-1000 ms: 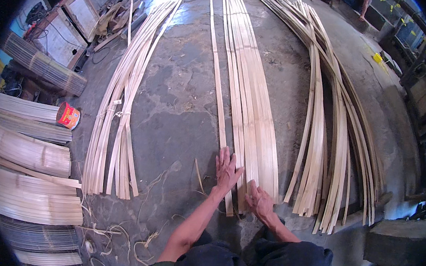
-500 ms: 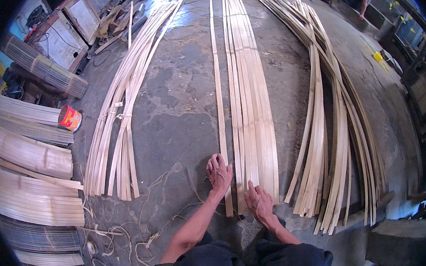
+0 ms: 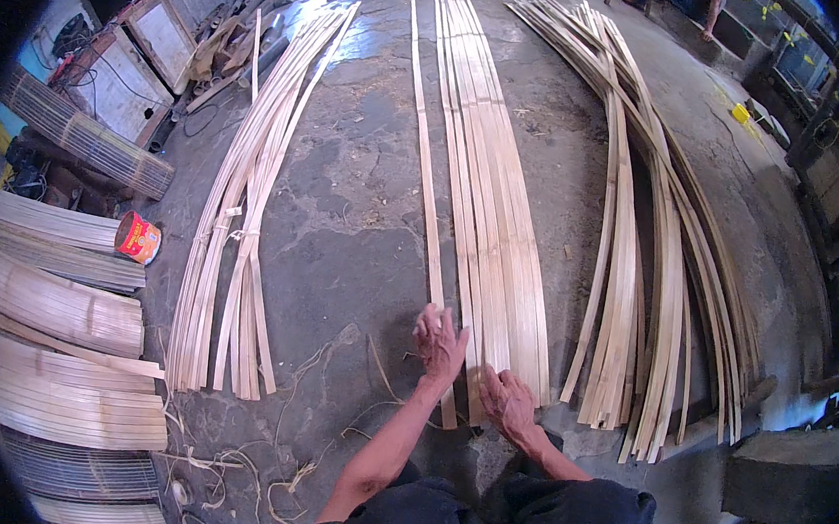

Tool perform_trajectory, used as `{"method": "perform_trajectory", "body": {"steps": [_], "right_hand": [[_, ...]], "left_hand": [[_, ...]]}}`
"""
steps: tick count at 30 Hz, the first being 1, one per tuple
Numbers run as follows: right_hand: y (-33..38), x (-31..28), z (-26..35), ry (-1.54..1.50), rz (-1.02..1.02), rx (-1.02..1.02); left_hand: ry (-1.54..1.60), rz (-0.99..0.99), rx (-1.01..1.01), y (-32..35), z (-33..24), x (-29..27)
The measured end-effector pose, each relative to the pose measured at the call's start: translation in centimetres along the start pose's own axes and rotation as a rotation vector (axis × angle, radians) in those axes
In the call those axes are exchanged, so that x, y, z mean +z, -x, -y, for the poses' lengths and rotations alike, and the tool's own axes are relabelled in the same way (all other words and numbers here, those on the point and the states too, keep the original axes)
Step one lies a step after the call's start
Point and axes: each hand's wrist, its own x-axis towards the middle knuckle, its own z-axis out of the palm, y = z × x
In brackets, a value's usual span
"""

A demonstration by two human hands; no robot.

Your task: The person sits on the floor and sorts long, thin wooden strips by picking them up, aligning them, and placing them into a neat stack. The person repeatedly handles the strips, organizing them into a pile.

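Head view, only one here. The single bamboo strip (image 3: 430, 214) runs lengthwise up the frame, its near end down at lower centre by the hands and its far end up at the top centre, leaning a touch left as it goes up. It lies flat on the concrete floor (image 3: 345, 207), just left of the flat row of bamboo strips (image 3: 489, 198), with a thin gap between them higher up. It's pale tan, long, thin and flat, with a slight bend (could be partly the lens).

Left hand (image 3: 440, 342) rests palm down on the near end of that single strip, fingers spread and flat, not closed round anything. Right hand (image 3: 507, 402) is just right and lower, pressed flat on the near ends of the row, fingers also open and apart.

The row looks like roughly eight or nine strips side by side, hard to count exactly. One looser curved bundle (image 3: 657, 251) sits on the right of the frame, and one tied bundle (image 3: 246, 209) on the left, both too many to count. One red tin can (image 3: 138, 238) is at the left middle, next to stacked bamboo mats (image 3: 49, 331) at lower left. Stringy bamboo shavings (image 3: 256, 466) litter the floor at lower left of centre
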Motion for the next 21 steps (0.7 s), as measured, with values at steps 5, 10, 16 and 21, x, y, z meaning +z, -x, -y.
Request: {"method": "perform_trajectory", "body": {"steps": [5, 10, 16, 21], "right_hand": [[0.0, -0.3, 0.8, -0.042, 0.021, 0.012], [0.2, -0.2, 0.7, -0.031, 0.085, 0.063], [0.4, 0.3, 0.4, -0.048, 0.101, 0.087], [0.4, 0.0, 0.7, -0.034, 0.136, 0.072]], "left_hand": [[0.056, 0.064, -0.068, -0.1, -0.5, 1.3], [0.001, 0.015, -0.04, -0.2, -0.5, 2.4], [0.123, -0.01, -0.092, -0.3, -0.1, 2.3], [0.165, -0.03, -0.115, -0.2, 0.1, 2.2]]}}
